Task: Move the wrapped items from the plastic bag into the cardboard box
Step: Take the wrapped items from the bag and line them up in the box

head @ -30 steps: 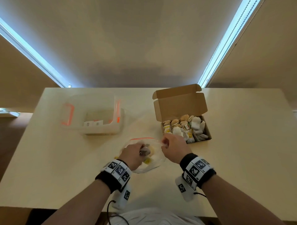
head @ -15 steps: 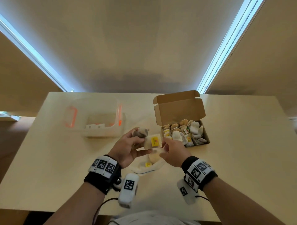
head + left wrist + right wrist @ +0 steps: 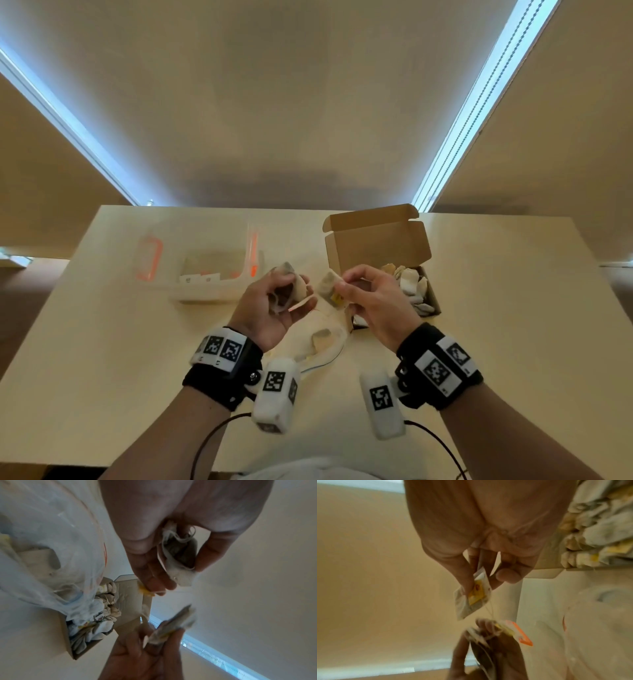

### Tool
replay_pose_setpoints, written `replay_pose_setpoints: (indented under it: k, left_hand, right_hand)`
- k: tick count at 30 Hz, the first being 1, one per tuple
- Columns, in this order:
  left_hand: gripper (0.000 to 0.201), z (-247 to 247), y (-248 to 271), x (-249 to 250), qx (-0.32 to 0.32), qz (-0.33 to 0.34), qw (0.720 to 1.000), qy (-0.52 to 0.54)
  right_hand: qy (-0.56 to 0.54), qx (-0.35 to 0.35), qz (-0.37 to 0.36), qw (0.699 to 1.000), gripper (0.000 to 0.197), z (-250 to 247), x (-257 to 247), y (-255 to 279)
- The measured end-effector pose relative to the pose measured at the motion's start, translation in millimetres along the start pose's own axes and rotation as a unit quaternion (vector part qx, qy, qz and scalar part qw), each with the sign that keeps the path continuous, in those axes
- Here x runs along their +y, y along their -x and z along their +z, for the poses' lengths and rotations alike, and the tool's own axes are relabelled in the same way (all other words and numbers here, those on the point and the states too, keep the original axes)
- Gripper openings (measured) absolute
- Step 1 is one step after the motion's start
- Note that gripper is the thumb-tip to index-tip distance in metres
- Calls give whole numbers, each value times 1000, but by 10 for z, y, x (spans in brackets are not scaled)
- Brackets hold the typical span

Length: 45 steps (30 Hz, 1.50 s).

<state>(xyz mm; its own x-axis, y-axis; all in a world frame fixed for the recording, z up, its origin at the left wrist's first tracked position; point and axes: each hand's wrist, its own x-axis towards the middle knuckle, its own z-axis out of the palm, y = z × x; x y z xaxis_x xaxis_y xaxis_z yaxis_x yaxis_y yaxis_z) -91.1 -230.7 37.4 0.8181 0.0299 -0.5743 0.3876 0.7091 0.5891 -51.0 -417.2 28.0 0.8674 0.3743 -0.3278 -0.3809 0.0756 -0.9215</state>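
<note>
Right now your right hand [image 3: 368,301] pinches one wrapped packet [image 3: 473,595] with a yellow tag, and your left hand [image 3: 274,308] curls round a small bunch of wrapped items [image 3: 178,557]; both are raised above the counter [image 3: 102,342]. A thin string runs between the two, so pulling apart could drag a packet loose or tear a tag. The cardboard box [image 3: 380,246] sits just beyond your right hand, already crowded, and a hasty drop may spill over its rim. The plastic bag [image 3: 322,346] lies slack between your wrists; more items remain inside.
</note>
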Motion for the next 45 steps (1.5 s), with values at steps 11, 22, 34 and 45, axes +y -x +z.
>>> replay_pose_setpoints:
  k: [11,22,34,45]
  left_hand:
    - [28,-147,-70,83,34,45,998,-5]
    - [32,3,38,46,-97,43,959,-262]
    - [14,132,-33,-191,-12,75,955,-287]
    - [15,-102,-121,-169,59,-33,985,-157]
  right_hand:
    - [-58,-23,21,998,11,-134,-298,102]
    - [306,-32,-87,948,32,-114,-568,15]
    - [98,81,-34,991,22,-287,-315,-21]
    - [606,-48,145,780,12,-817,452,-1008]
